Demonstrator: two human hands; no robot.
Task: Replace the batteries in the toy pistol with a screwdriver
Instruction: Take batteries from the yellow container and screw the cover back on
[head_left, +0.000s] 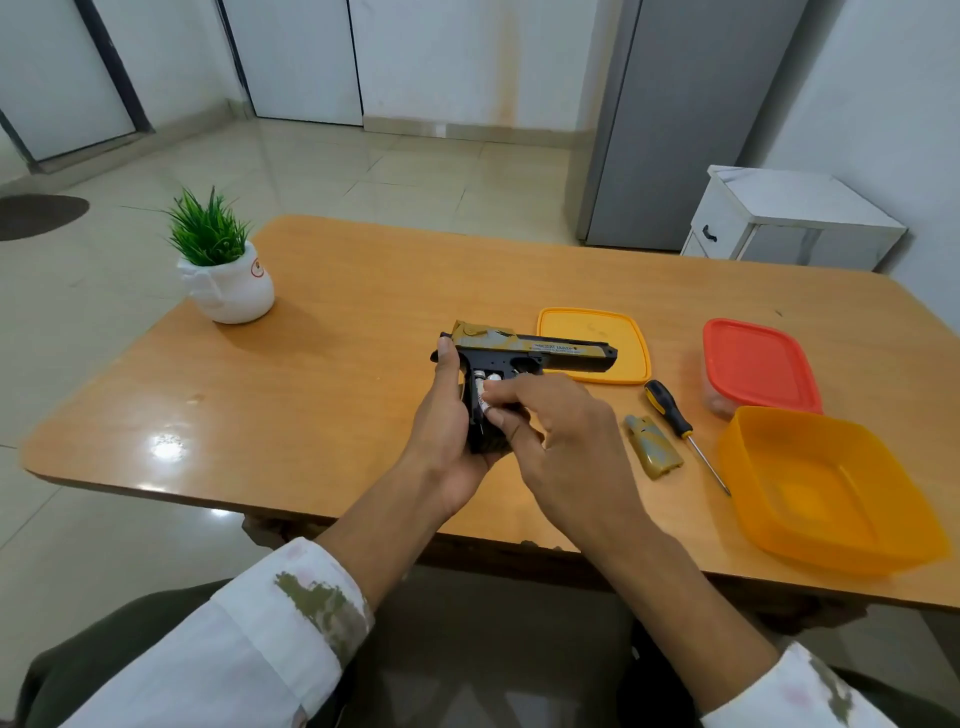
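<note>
The toy pistol (540, 351), black with a gold slide, is held above the wooden table (332, 374), barrel pointing right. My left hand (447, 431) grips its handle from behind. The handle's battery bay is uncovered and batteries (482, 387) show in it. My right hand (566, 441) pinches a battery in that bay with thumb and fingertips. The olive grip cover (653, 448) lies on the table to the right of my hands. Beside it lies the screwdriver (675, 418), black and yellow handle, tip toward me.
An orange lid (618, 338) lies behind the pistol's barrel. A container with a red lid (758, 366) and an orange tub (826, 483) stand at the right edge. A potted plant (221, 265) stands at the far left corner.
</note>
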